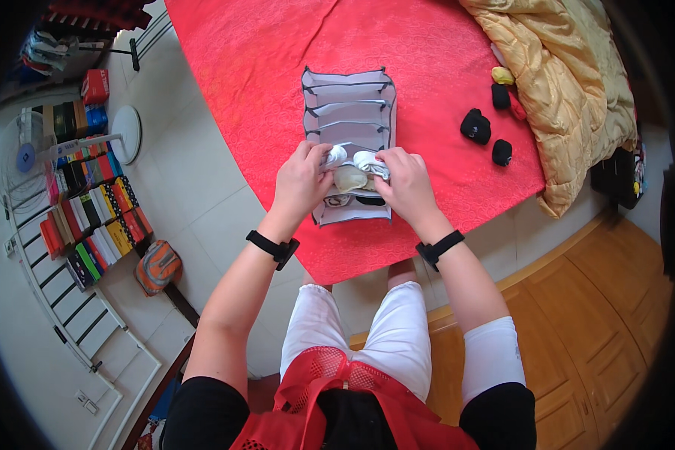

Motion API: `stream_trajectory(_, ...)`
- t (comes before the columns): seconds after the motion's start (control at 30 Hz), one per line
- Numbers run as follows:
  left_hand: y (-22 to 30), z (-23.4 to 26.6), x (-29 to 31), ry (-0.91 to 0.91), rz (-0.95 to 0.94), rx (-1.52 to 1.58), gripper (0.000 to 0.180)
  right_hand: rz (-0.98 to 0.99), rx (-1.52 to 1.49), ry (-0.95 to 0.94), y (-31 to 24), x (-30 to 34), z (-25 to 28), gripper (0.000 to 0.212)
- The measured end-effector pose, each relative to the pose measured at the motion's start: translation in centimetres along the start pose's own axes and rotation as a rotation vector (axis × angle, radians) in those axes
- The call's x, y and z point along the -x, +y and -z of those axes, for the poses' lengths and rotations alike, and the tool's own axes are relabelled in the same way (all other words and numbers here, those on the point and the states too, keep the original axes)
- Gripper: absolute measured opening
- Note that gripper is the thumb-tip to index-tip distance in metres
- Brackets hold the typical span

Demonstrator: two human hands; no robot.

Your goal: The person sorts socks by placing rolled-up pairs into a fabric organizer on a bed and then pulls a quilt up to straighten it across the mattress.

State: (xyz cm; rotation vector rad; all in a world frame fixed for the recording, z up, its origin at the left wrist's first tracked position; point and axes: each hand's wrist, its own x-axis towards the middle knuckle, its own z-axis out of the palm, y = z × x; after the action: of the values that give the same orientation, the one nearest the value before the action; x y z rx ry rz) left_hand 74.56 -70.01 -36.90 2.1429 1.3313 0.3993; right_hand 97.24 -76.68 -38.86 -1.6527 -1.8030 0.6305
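Observation:
A grey fabric organizer box (350,78) with dark edging and several compartments stands on a red bedspread. Over its nearer half, my left hand (304,174) is closed on a rolled white sock (334,156). My right hand (409,178) grips a second rolled white sock (371,162), a short gap away from the first. Just below both hands, a beige rolled sock (349,178) sits in a compartment. The nearest compartments hold darker rolled items, partly hidden. The far compartments look bare.
Several rolled socks, black ones (475,126) and a yellow one (502,75), lie on the bed (262,82) at right, beside a gold quilt (555,90). A bookshelf (90,217), an orange backpack (158,267) and a standing fan (126,133) are at left. Wooden cabinet doors (562,330) lie behind right.

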Motion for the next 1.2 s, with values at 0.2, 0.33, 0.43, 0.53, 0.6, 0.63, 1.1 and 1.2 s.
stream_trajectory(0.2,-0.6,0.2,-0.2,-0.034,-0.132,-0.086,0.036,0.104,0.276,-0.123,-0.1,-1.8,-0.6,0.024)
stream_trajectory(0.33,0.1,-0.2,-0.3,-0.022,-0.239,-0.045,0.033,0.112,0.386,-0.181,0.3,-2.0,-0.7,0.019)
stream_trajectory(0.43,-0.7,-0.8,-0.4,-0.052,-0.207,-0.064,0.029,0.120,0.340,-0.177,0.4,-1.9,-0.6,0.017)
stream_trajectory(0.53,-1.7,-1.2,-0.9,-0.090,-0.187,-0.061,0.022,0.147,0.323,-0.174,0.8,-1.9,-1.4,0.015)
stream_trajectory(0.6,-1.6,-1.3,-1.2,-0.099,-0.187,-0.055,0.019,0.149,0.341,-0.185,1.1,-1.9,-1.8,0.017)
stream_trajectory(0.63,-1.5,-1.4,-1.3,-0.106,-0.187,-0.051,0.016,0.153,0.358,-0.196,1.2,-1.9,-2.0,0.018)
stream_trajectory(1.1,-2.9,-3.1,-2.3,-0.285,-0.408,-0.362,0.008,0.321,0.614,-0.157,3.0,-2.8,-4.1,0.011)
stream_trajectory(1.2,-2.1,-3.4,-3.0,-0.262,-0.416,-0.470,0.008,0.308,0.682,-0.239,3.4,-2.7,-4.3,0.013)
